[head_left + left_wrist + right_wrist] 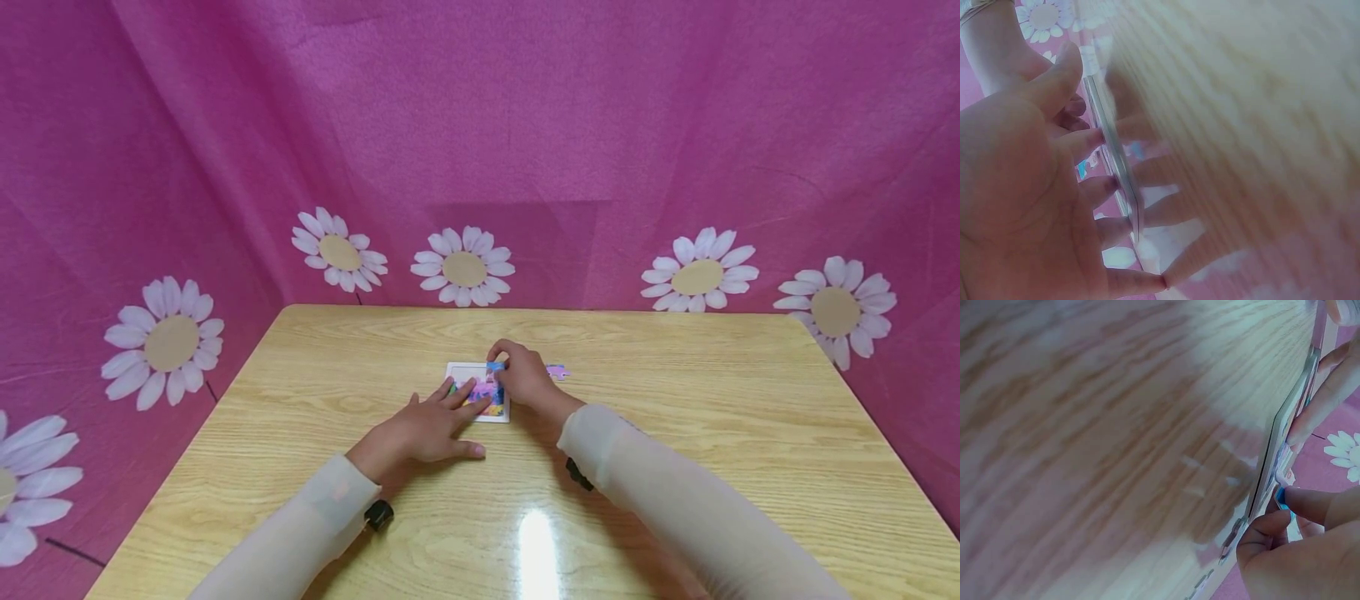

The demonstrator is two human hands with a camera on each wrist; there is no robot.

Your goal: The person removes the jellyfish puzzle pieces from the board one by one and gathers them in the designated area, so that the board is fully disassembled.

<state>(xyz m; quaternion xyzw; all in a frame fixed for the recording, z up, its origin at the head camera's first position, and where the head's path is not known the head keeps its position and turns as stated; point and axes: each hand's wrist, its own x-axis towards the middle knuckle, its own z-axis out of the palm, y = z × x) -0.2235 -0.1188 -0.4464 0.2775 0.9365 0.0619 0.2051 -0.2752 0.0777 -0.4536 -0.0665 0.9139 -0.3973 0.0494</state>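
Observation:
A small jigsaw puzzle in a white frame (pixel 480 419) lies flat on the wooden table, its colourful picture partly covered by the hands. My left hand (pixel 431 427) is spread over it, with straight fingertips resting on the puzzle and the thumb out on the table. In the left wrist view the frame (pixel 1124 187) shows edge-on beneath those fingers. My right hand (pixel 528 379) pinches a blue-edged puzzle piece (pixel 494 367) between thumb and fingers at the frame's upper right corner. The right wrist view shows the blue piece (pixel 1281 496) tilted slightly against the puzzle.
Loose pink and blue puzzle pieces (pixel 557 372) lie on the table just right of the frame, partly behind the right hand. Bare wooden tabletop (pixel 675 400) surrounds the puzzle. A pink curtain (pixel 525 125) with white daisies hangs behind and beside the table.

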